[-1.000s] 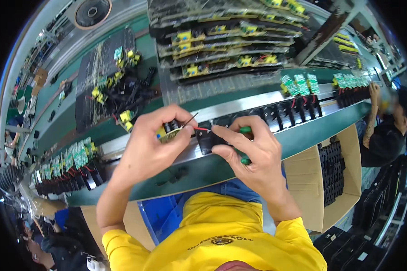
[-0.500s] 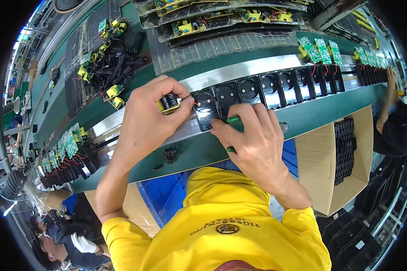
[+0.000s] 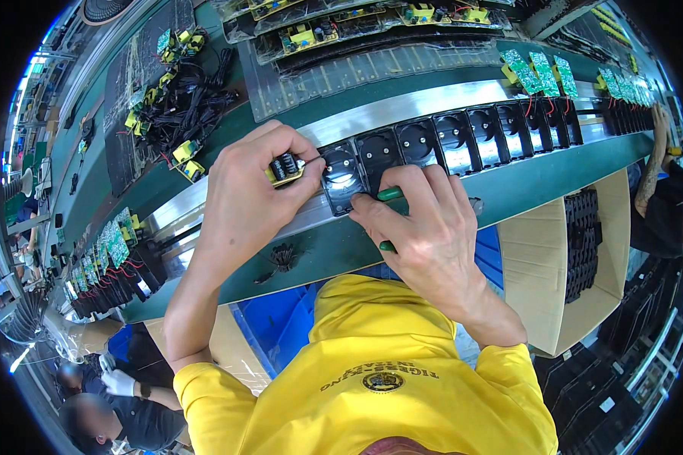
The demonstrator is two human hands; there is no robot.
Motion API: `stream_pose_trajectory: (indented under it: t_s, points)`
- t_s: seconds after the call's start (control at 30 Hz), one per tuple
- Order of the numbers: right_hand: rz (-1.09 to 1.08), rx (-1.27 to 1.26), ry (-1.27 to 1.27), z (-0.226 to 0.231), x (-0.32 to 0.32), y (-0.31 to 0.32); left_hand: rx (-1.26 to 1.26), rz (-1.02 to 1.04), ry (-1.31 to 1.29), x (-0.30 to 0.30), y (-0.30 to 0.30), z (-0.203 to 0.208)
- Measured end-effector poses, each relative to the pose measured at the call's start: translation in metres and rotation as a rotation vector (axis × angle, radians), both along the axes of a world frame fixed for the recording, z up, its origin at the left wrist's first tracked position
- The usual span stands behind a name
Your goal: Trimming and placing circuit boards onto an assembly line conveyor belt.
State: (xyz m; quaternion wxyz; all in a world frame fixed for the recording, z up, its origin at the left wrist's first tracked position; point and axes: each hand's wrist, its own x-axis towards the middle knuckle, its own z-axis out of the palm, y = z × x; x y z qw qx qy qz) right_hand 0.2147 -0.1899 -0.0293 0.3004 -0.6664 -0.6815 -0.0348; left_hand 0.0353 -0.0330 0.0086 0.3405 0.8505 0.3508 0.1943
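Between the thumb and fingers of my left hand point(image 3: 254, 189) is a small circuit board point(image 3: 284, 168) with black and yellow components. A thin wire runs from it over the nearest black plastic casing point(image 3: 344, 182), the leftmost of a row. My right hand point(image 3: 429, 235) is closed around a green-handled hand tool point(image 3: 390, 194); its working end is hidden under the palm. The thumb and index finger of that hand press on the lower right edge of the same casing. Two round metal contacts show inside this casing.
More black casings point(image 3: 455, 142) continue rightward along a metal rail, several with green boards point(image 3: 541, 76). Boards in casings point(image 3: 114, 246) stand at left. Black cables point(image 3: 186, 106) are heaped behind. A cardboard box point(image 3: 535, 284) sits right, below the bench edge. Another person's arm point(image 3: 655, 163) reaches in at far right.
My hands keep nearly the same hold and place; the whole view has shifted slightly. At lower left, another person's gloved hand has moved up and left.
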Motion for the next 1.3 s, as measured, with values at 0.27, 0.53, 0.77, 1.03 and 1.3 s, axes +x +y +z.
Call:
stream_pose_trajectory:
  t_s: [0.27,0.53,0.77,1.03,1.3]
  points:
    - [0.000,-0.022,-0.006,0.000,0.001,-0.001,0.021,0.014,0.043,0.002,-0.002,0.004]
    - [0.040,-0.010,0.151,0.020,0.002,0.002,-0.014,-0.099,0.092,0.003,0.002,0.010]
    - [0.204,-0.017,1.116,0.063,0.008,0.024,0.078,-0.307,0.087,-0.008,0.022,0.007]
    - [0.373,0.306,1.695,0.023,-0.004,0.098,0.453,-0.447,0.130,-0.013,0.030,-0.007]
    - [0.356,0.298,1.784,0.014,-0.016,0.109,0.583,-0.422,0.052,-0.016,0.028,-0.020]
